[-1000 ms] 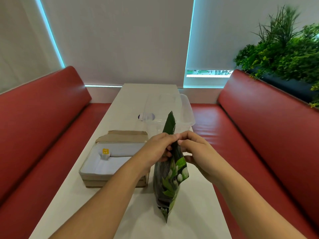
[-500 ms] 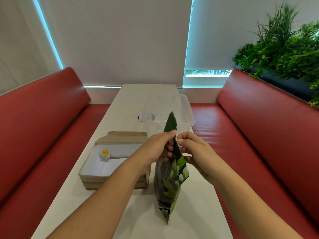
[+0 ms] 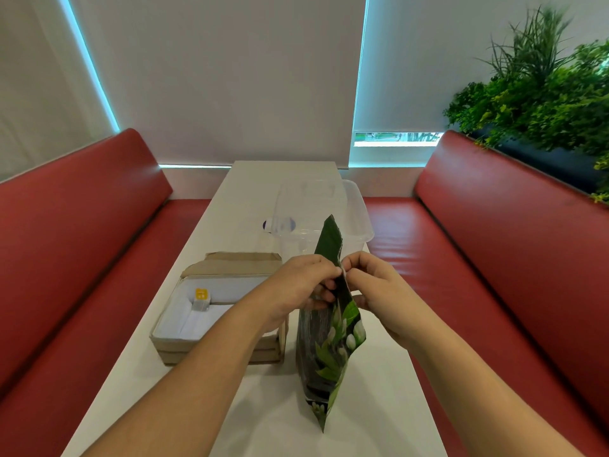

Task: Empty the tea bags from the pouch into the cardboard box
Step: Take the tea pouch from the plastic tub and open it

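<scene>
White table (image 3: 372, 400), red benches. Left hand (image 3: 301, 285) and right hand (image 3: 375, 288) pinch pouch (image 3: 329, 344) top, seemingly unopened. Box (image 3: 171, 341) holds one bag (image 3: 201, 300); emptying remains.

- I have one view only, from the head-worn camera, so no overlap to compare.
- It faces forward and down along the long white table (image 3: 250, 400), toward the window wall.
- It sits close above both forearms.

Against a second ago, the left hand (image 3: 298, 285) and right hand (image 3: 379, 291) pinch the pouch (image 3: 329, 338) higher on its top edge, fingertips meeting at the seam; the pouch top leans further toward the clear container (image 3: 357, 212)
</scene>
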A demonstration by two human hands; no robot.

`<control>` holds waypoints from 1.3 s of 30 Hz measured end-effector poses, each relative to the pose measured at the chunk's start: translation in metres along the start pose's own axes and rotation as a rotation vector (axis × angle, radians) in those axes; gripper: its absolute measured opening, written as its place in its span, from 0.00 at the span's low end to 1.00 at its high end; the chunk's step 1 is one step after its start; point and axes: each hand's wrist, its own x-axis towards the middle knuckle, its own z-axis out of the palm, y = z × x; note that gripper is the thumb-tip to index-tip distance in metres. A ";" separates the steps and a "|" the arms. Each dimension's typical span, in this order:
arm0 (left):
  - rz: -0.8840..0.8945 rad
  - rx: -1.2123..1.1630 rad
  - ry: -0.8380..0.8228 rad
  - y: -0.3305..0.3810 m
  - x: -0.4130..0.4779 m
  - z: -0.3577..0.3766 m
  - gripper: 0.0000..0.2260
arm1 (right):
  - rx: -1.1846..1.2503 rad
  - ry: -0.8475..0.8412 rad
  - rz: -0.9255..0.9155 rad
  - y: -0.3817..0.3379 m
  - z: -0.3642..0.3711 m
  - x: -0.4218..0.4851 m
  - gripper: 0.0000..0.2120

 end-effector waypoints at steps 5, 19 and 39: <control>-0.016 0.013 0.007 0.001 0.002 -0.002 0.09 | 0.035 -0.010 0.012 0.001 0.001 0.000 0.07; -0.041 0.013 -0.001 0.003 0.001 -0.005 0.08 | 0.093 -0.038 0.024 -0.004 0.003 -0.003 0.05; -0.029 0.030 -0.009 0.006 0.000 -0.004 0.08 | -0.040 -0.073 -0.013 -0.004 -0.005 0.003 0.05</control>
